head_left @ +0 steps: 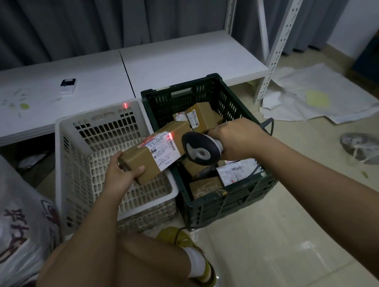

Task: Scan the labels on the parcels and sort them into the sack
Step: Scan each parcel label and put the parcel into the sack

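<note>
My left hand [120, 176] grips one end of a long brown cardboard parcel [141, 157] above the white basket [72, 162]. Its white label [163, 151] faces up, with a red scan line on its right edge. My right hand [237, 139] holds a grey and black barcode scanner [200, 149] aimed at that label, just right of the parcel. Several more brown parcels [203, 115] and a white mailer [236, 172] lie in the dark green crate [231, 102]. A white printed sack [5, 222] stands at the far left.
A low white table [171, 66] runs behind the two crates, with a small black and white device [68, 85] on it. A white metal shelf upright [288, 21] stands at the right. Crumpled white paper [312, 96] and a sandal [363, 151] lie on the tiled floor.
</note>
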A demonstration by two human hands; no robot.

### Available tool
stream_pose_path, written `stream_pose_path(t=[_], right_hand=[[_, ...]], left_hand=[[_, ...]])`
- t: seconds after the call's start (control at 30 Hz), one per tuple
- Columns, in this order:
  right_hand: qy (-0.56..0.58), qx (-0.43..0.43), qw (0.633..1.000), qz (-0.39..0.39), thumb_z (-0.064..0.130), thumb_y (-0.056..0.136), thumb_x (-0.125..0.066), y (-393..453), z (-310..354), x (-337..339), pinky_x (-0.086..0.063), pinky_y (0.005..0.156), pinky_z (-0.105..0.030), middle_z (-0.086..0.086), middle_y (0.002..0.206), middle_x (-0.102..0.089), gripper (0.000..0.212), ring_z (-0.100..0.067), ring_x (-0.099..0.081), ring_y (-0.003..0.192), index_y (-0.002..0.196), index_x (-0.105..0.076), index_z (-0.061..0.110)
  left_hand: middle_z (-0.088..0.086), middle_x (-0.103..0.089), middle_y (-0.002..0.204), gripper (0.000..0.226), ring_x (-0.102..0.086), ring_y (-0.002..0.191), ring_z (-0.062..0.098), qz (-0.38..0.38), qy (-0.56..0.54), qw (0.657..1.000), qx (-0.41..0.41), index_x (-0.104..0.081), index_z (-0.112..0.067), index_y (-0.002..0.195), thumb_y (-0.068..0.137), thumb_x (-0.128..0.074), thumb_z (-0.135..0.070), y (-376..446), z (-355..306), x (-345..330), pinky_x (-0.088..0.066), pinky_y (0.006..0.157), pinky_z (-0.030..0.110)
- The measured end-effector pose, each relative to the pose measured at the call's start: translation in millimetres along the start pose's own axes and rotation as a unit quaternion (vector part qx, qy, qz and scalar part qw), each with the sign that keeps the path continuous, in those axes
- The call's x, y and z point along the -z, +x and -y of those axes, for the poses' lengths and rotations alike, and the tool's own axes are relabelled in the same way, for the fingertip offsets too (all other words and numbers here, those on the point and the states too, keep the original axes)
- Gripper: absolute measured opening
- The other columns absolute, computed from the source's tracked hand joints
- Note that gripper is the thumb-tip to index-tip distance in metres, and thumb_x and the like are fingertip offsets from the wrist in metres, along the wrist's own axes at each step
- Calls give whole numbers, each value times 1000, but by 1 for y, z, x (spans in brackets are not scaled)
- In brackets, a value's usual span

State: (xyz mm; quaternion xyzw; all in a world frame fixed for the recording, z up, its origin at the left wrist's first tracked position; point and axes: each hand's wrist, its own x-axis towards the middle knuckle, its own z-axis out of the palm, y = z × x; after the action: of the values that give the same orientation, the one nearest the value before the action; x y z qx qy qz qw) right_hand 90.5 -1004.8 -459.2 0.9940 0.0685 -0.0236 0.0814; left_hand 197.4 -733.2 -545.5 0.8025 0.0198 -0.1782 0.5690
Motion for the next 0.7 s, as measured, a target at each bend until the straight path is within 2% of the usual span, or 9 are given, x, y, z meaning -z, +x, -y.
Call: stream_pose_path(t=[0.23,0.5,0.6,0.7], right_hand=[[-14,-3,1000,-9,44,86,-56,-2,-5,-8,-47,63,-32,-3,96,-70,36,-29,-67,81,117,-56,26],[20,-12,999,-25,43,86,-57,-3,-4,-10,-46,63,-32,-3,97,-70,37,-30,-67,84,118,-57,25],[106,-46,992,-50,41,85,-65,-7,1,-11,-46,63,-33,-5,95,-69,34,-29,-66,85,111,-60,18],[291,-112,948,-68,32,82,-73,-7,19,-13,-40,63,-29,-3,93,-69,33,-24,-63,85,108,-63,15]], left_hand=[[10,-38,147,80,-45,127,29,5,-6,1000,6,-30,-16,147,81,-73,-4,3,-1,0,-42,104,44],[10,-39,146,80,-47,124,29,5,-12,1000,10,-29,-16,147,81,-73,-4,1,1,-1,-45,102,47],[11,-41,145,81,-48,122,28,-4,-17,1000,14,-30,-15,147,80,-74,-3,-1,-1,-3,-46,101,47],[13,-42,144,85,-49,124,29,-21,-34,999,10,-28,-13,148,78,-76,-4,-6,-7,-2,-45,102,47]])
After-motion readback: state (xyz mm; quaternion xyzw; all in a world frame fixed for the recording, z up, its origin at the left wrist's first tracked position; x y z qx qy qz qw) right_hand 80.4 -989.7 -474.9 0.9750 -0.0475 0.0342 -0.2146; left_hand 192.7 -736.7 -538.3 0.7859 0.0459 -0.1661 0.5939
